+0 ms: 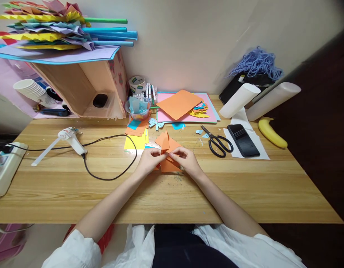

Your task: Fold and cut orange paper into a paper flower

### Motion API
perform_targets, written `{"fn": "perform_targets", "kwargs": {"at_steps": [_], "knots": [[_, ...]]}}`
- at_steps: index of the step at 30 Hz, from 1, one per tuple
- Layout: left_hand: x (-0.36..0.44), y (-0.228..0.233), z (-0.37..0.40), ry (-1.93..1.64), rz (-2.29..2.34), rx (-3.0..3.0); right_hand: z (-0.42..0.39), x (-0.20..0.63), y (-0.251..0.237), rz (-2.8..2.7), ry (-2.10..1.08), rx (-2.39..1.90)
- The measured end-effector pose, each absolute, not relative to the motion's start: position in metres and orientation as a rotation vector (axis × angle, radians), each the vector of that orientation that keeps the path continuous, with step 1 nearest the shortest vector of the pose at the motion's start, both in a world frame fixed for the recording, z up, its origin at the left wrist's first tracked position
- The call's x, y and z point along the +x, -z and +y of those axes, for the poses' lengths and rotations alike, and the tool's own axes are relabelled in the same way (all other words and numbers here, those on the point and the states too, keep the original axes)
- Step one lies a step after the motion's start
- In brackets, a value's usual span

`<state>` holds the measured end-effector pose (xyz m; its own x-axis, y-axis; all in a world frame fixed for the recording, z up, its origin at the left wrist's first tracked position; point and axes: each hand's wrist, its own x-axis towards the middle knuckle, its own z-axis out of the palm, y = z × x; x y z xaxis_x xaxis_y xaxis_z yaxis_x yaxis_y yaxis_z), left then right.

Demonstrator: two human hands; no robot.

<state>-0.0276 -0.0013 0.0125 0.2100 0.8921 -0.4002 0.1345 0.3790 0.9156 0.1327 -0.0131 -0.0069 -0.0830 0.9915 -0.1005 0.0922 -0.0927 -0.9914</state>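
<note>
left hand [150, 159]: fingers curled, pinching the left side of the folded orange paper [168, 153]; thumb and fingertips closed on it.
right hand [185, 159]: fingers bent, pinching the same paper from the right; fingertips of both hands nearly meet at the fold.
folded orange paper: partly folded, one pointed flap sticking up toward the wall; lower part lies on the table [244, 186], about mid-width, roughly halfway between the front and back edges.
grip detail: likely thumb-and-forefinger pinches on both sides, but the pads are too small to tell exactly.
scissors [217, 142]: black handles, lying flat just right of the hands, blades pointing to the back edge.
phone [243, 140]: dark, face up on a white sheet, right of the scissors.
banana [271, 132]: near the right edge.
glue gun [72, 138]: left half of the table, black cable looping toward the hands.
paper stack [185, 106]: orange sheet on pink sheets at the back edge, behind the hands.
plastic cup [137, 107]: holds blue scraps, back edge, left of the stack.
</note>
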Motion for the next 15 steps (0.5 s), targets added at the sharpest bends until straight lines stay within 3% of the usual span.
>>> {"fn": "perform_targets", "kwargs": {"at_steps": [15], "knots": [[-0.029,-0.009,0.003,-0.735,1.3,1.082,-0.009,0.146,0.003,-1.288,-1.28,-1.427]]}}
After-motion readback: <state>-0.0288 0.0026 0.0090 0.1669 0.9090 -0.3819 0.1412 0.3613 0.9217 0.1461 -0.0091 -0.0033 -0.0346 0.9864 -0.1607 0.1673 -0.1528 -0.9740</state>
